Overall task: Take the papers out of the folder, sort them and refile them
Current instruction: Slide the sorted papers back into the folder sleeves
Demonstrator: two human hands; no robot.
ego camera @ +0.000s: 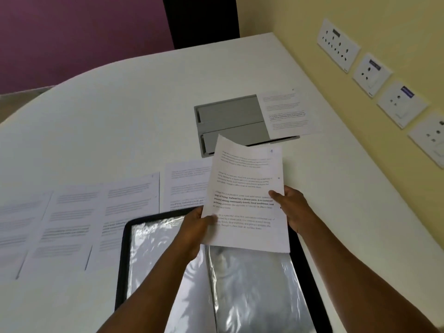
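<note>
the folder [125, 265], black-edged with shiny clear sleeves, lies open on the white table [120, 104] at the near edge of the head view, its spine running between the two forearms. above its far right part a printed sheet [245, 200] is held up off the table, tilted a little, with its top left corner curling; a small mark sits at its top right corner. the left hand [194, 227] grips the sheet's lower left edge, thumb on the printed face and fingers curled behind it. the right hand [292, 205] pinches the right edge, thumb lying on the face and the other fingers hidden behind the paper. the two hands are apart, one at each side of the sheet. to the left of the folder a row of papers [79, 217] lies flat on the table, overlapping side by side, and one more page [185, 183] lies just behind the held sheet. farther off, a grey tray [228, 121] is set in the table, and another page [283, 114] lies across its right end. wall sockets [338, 46] run along the yellow wall on the right.
</note>
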